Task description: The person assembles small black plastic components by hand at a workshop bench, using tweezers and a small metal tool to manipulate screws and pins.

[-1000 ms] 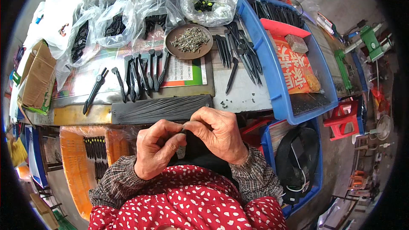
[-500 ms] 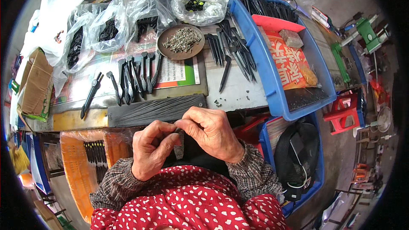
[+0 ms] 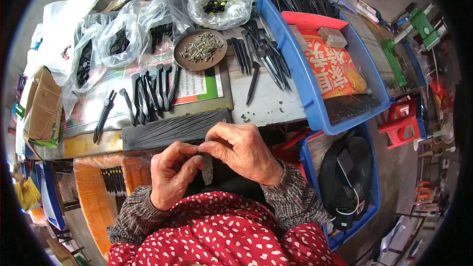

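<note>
Left hand [image 3: 172, 175] and right hand [image 3: 244, 152] meet, fingertips pinched, near the counter [image 3: 268, 112].
I can't tell what, if anything, the curled fingers [image 3: 178, 150] hide.

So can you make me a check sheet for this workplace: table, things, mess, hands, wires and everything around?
Surface: grey table, dark crumbs near its front edge.
Work things: metal pins in a brown dish; black sticks side by side.
Clutter: plastic bags with black pieces, a cardboard box.
Hands: left hand and right hand, fingertips close together; anything pinched is hard to see.
Cables: white cord in the lower blue bin.
Surroundings: red stool on the right.
</note>
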Demonstrator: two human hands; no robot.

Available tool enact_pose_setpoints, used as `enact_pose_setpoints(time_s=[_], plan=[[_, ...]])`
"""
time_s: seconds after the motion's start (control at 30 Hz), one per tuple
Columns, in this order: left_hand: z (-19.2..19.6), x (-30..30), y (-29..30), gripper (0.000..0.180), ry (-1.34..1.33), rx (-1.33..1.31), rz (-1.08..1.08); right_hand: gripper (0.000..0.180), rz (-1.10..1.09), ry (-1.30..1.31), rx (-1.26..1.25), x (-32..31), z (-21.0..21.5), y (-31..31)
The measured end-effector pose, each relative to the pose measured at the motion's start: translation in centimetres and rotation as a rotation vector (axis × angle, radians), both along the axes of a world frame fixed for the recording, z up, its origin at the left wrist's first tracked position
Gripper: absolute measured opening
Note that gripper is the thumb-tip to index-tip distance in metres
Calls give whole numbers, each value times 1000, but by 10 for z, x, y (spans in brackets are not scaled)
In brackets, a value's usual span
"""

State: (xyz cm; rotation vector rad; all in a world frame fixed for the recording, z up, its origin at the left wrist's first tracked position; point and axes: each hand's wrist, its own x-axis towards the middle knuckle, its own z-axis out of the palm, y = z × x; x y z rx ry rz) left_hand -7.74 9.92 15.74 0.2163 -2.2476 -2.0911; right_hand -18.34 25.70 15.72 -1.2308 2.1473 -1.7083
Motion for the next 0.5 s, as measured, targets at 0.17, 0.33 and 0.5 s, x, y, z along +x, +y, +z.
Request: enact_pose_setpoints(time_s=[0.17,0.33,0.5], plan=[[-6,0,0,8,46,-18,5,13,11,-58,10,1,4,0],[-5,-2,-2,9,92,-100,-15,11,62,-254,24,1,3,1],[0,-1,-6,9,64,-134,3,8,118,-433,-16,0,4,-2]])
